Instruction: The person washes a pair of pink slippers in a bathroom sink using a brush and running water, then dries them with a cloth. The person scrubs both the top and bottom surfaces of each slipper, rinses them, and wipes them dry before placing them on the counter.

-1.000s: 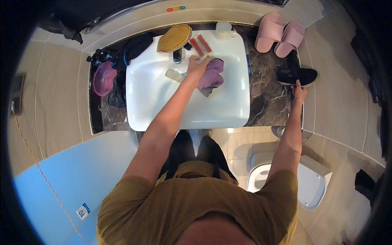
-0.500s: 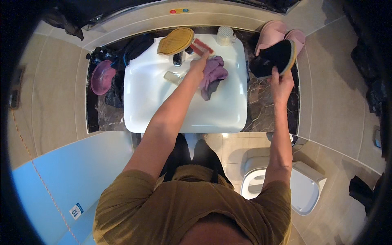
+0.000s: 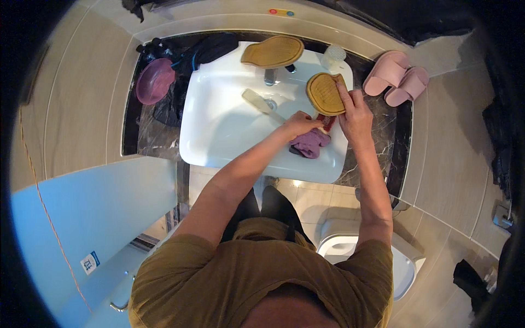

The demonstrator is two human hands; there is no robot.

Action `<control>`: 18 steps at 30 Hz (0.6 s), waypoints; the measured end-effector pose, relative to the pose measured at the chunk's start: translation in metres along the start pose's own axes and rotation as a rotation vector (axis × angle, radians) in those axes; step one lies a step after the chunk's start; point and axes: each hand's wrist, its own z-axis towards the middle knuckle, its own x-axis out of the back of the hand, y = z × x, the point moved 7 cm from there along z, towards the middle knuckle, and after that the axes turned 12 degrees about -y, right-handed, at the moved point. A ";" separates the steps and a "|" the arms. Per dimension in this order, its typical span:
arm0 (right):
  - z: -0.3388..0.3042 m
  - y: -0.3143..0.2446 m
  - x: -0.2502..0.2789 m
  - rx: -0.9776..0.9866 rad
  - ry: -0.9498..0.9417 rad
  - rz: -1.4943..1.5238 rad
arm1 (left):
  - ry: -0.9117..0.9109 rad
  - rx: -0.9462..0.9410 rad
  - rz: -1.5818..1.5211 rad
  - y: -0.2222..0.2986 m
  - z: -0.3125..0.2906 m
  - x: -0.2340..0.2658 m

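Note:
My right hand (image 3: pixel 356 116) grips a slipper (image 3: pixel 324 92), its yellow-brown ridged sole turned up, above the right side of the white sink (image 3: pixel 210 123). My left hand (image 3: pixel 301 126) is closed around a long pale-handled scrub brush (image 3: pixel 256 101). Its red-and-white bristles sit just below the slipper's near end; whether they touch I cannot tell. A crumpled purple cloth (image 3: pixel 310 144) lies in the basin under my left hand. The matching slipper (image 3: pixel 273 51) rests sole up over the faucet (image 3: pixel 270 76).
Pink slippers (image 3: pixel 389 74) stand on the dark marble counter at the right. A textured clear cup (image 3: pixel 333 54) is at the sink's back right corner. On the left are a pink basin (image 3: pixel 155 82) and dark bundles (image 3: pixel 216 50). A toilet (image 3: pixel 402 268) is at the lower right.
My right hand has brought the slipper left from over the counter to the sink and turned its sole up. The brush in my left hand has swung nearer, its bristles now by the slipper.

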 end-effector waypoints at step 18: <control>0.099 -0.022 0.005 -0.183 -0.015 -0.007 | -0.184 -0.140 0.224 0.012 -0.097 -0.005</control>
